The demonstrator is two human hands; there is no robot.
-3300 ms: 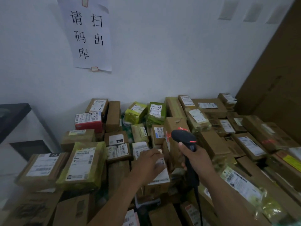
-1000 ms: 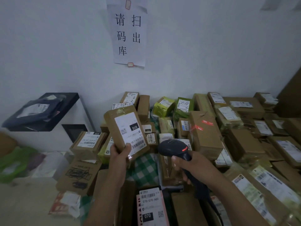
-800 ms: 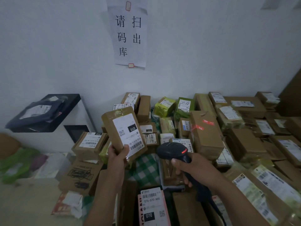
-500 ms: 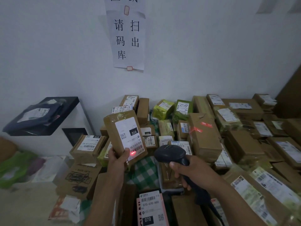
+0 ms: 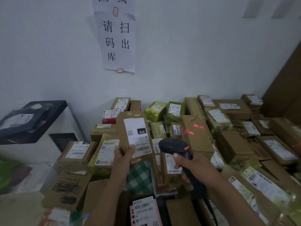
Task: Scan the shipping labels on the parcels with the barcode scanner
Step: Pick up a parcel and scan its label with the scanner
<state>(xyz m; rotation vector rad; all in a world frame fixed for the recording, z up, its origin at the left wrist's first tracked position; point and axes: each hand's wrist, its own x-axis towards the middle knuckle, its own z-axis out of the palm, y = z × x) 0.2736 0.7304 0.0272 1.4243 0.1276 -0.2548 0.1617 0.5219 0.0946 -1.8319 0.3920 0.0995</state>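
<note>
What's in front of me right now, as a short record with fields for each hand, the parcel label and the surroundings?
Left grip: holds brown cardboard parcel upright by its lower edge, thumb on the label
Shipping label: white, faces the camera, black tag reading 010, barcode near bottom
Right grip: wrapped round handle of black barcode scanner
Scanner aim: head points left toward the label, not touching
Surroundings: parcel pile against the wall, paper sign above

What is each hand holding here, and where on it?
Left hand grips the brown parcel at its lower end, thumb on the label. Right hand grips the black barcode scanner by its handle.
</note>
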